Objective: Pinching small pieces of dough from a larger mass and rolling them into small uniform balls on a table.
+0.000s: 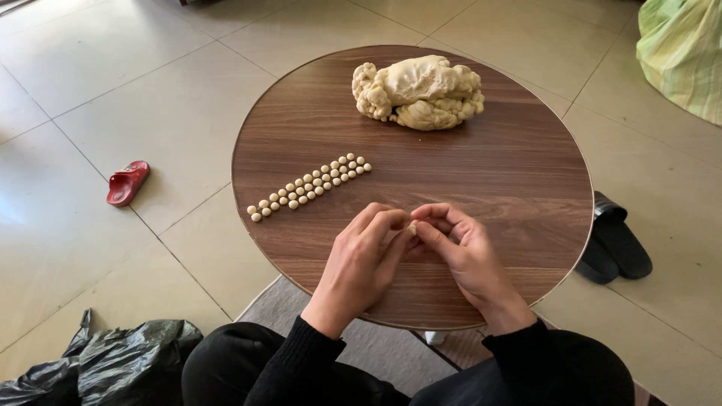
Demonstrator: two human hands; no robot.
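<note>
Both hands, left hand (361, 252) and right hand (459, 248), pinch 1 dough bit (412, 227) above the desk (489, 180), fingertips closed to shape it.

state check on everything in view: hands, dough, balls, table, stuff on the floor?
left hand: fingers pinched on small dough piece
right hand: fingers pinched on the same piece
dough lump: uncut mass, resting on table's far side
dough balls: laid in two slanted rows
round wooden table: upright
red sandal: lying on floor, left
black slippers: beside table, right
black plastic bag: crumpled
</note>
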